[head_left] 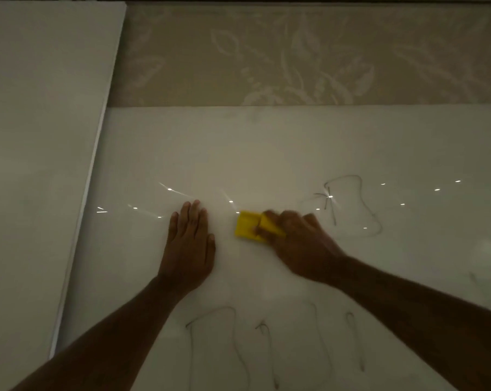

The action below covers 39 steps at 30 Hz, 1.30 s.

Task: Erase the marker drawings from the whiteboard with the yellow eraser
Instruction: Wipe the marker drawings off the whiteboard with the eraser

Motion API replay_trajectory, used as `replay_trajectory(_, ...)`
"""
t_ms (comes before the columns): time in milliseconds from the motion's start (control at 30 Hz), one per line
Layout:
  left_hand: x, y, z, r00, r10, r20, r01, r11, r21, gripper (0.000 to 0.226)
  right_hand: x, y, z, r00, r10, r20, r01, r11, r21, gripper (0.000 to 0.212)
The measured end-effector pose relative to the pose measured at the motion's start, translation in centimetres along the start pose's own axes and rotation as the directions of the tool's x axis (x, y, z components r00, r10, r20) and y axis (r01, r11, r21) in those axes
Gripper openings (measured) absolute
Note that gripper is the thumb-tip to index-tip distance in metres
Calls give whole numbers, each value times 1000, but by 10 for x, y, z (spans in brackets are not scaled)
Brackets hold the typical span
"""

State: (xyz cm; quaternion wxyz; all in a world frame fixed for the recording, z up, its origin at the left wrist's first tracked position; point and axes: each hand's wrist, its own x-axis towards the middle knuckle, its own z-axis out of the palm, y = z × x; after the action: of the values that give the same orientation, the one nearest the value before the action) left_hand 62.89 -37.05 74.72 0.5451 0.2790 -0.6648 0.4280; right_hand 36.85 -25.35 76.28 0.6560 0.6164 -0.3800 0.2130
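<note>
your right hand (298, 244) presses the yellow eraser (250, 225) flat against the glossy whiteboard (266, 153), thumb on its near edge and fingers curled over its top and far side (the hand is blurred, so the exact grip is hard to read). the eraser is a small rectangular block, bright against the pale sheen of the board, sitting near the board's middle, just right of your left hand (189, 246). that hand lies palm-down on the surface, fingers straight and pressed together, thumb slightly apart. thin grey marker lines show on the board: a looping outline with a small star-like scribble (351, 204) to the right of the eraser, and several tall wavy strokes (238, 345) near the bottom edge between your forearms. pinpoint light reflections dot the shiny surface. a plain white panel (41, 136) stands at the left, and beige wallpaper (295, 52) with a pale leaf pattern runs above the board
</note>
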Motion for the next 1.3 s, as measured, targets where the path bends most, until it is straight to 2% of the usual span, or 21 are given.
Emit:
replay_trajectory(67,6,3,1,1000,3,4,-3,1000,7,61,-1,40,-1,948,316,-29,-316,949,9,59)
replay_trajectory(133,8,6,2,1000,-2,-4,2,1000,11,61,-6,60,2,712,697,-80,-686,716,133,60)
replay_trajectory(167,9,7,2,1000,-10,-12,10,1000,11,61,-7,55,3,603,793,-90,-773,608,180,61)
replay_trajectory(200,9,8,2,1000,-18,-20,19,1000,8,61,-9,42,4,571,817,-86,-796,576,188,61)
replay_trajectory(267,10,10,3,999,-27,-30,27,1000,8,61,-20,5,3,725,682,-93,-666,729,155,62)
replay_trajectory(333,9,10,5,999,-22,-37,23,1000,20,61,-43,-27,2,934,353,-50,-348,933,90,63)
replay_trajectory(367,9,10,5,999,-21,-41,22,999,23,62,-55,-32,2,979,203,-26,-201,977,65,62)
replay_trajectory(433,8,8,5,999,-29,-36,30,999,24,62,-67,-9,2,998,67,-16,-67,997,27,59)
replay_trajectory(500,8,10,5,999,-33,-28,33,999,17,63,-75,32,6,962,270,-28,-270,963,1,59)
replay_trajectory(600,8,14,6,999,-36,-21,36,999,5,64,-93,87,5,618,781,-92,-775,624,96,59)
replay_trajectory(667,8,14,6,999,-40,-25,40,999,0,64,-89,101,3,367,926,-83,-917,376,133,60)
replay_trajectory(733,8,13,8,998,-48,-29,48,999,1,65,-66,98,-2,278,960,-31,-947,280,161,61)
replay_trajectory(767,8,15,8,998,-61,-31,61,998,2,65,-54,91,-4,355,934,-31,-921,356,161,62)
replay_trajectory(867,12,25,10,996,-83,-38,83,997,-5,67,-37,54,-4,847,527,-66,-520,848,102,61)
replay_trajectory(933,15,29,11,995,-92,-34,92,996,-5,67,-40,38,-5,978,211,8,-210,972,104,55)
replay_trajectory(1000,20,38,12,997,-80,-14,80,997,-7,67,-43,61,-6,986,162,33,-164,984,68,54)
replay_trajectory(1067,25,50,13,999,-47,9,47,999,-12,67,-50,102,-3,900,435,-9,-435,900,39,59)
replay_trajectory(1133,30,60,13,1000,-16,26,16,1000,-16,66,-68,141,-2,657,753,-22,-749,656,93,61)
replay_trajectory(1200,34,69,12,999,7,35,-7,1000,-18,66,-81,151,-4,420,907,-34,-897,420,140,61)
replay_trajectory(1233,37,72,12,999,15,39,-14,1000,-18,66,-84,143,-5,391,919,-40,-909,393,141,60)
replay_trajectory(1300,41,79,11,998,31,49,-30,999,-22,65,-93,112,-4,562,826,-48,-818,563,120,59)
